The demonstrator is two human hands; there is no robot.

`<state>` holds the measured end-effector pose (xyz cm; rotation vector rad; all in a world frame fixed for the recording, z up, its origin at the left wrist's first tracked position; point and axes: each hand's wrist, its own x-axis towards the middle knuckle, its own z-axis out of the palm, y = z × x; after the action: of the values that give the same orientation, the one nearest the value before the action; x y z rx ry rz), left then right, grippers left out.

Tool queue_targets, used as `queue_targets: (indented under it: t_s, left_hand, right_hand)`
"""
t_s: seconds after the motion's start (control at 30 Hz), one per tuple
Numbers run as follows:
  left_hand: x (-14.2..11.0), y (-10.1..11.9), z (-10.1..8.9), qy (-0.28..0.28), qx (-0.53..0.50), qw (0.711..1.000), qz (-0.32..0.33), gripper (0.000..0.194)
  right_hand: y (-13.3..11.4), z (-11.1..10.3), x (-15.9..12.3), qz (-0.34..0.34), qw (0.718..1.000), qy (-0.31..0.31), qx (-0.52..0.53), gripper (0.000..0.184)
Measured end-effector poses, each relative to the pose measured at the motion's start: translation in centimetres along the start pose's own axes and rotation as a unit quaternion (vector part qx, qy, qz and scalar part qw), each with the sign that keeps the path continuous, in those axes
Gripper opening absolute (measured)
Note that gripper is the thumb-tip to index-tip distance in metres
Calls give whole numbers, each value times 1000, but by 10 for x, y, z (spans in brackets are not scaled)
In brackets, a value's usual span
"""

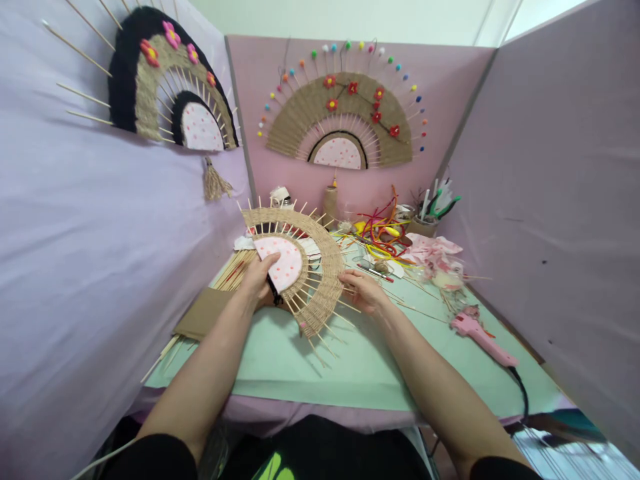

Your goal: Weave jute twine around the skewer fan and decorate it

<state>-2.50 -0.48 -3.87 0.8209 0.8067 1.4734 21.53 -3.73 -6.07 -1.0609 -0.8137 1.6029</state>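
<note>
A half-round woven fan (330, 257) of thin sticks and tan twine is held up over the table, tilted with its curved side to the right. Its centre is a half-disc of white cloth with pink spots (286, 263). My left hand (259, 277) is closed on the straight edge, thumb across the cloth and the other fingers behind it. At the outer rim, my right hand (363, 290) has its fingertips closed on the woven band, between the protruding stick ends. Some of those fingertips are hidden by the fan.
A pink glue gun (483, 339) with a black cord lies at right. Coloured pipe cleaners (383, 230), pink cloth (434, 248) and a cup of tools (425, 223) stand behind. Brown card (203, 313) and sticks lie left. Finished fans (345, 100) hang on the walls.
</note>
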Motion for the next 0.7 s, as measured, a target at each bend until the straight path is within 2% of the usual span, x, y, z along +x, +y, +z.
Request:
queue_targets:
  t_s: [0.1,0.17,0.33,0.47,0.53,0.7]
  left_hand:
    - [3,1,-3,6,9,1000,10,32]
    - [5,2,-5,4,9,1000,13,33]
    - [8,6,-6,36,-5,999,37,31]
    - [7,2,-4,35,-24,997,64,33]
    - [5,-2,-2,29,-20,996,76,36]
    - [3,-1,1,25,-14,997,76,38]
  right_hand:
    - [-3,-1,0,-6,1000,12,7,14]
    - [-6,-2,-1,-1,1000,-1,12,14]
    - [-9,-2,-8,67,993,-91,24,18]
    - [-4,4,-11,59,989,-134,-3,21]
    - [0,8,-12,55,990,-126,-15,22]
    - [2,13,-14,57,997,-55,-17,19]
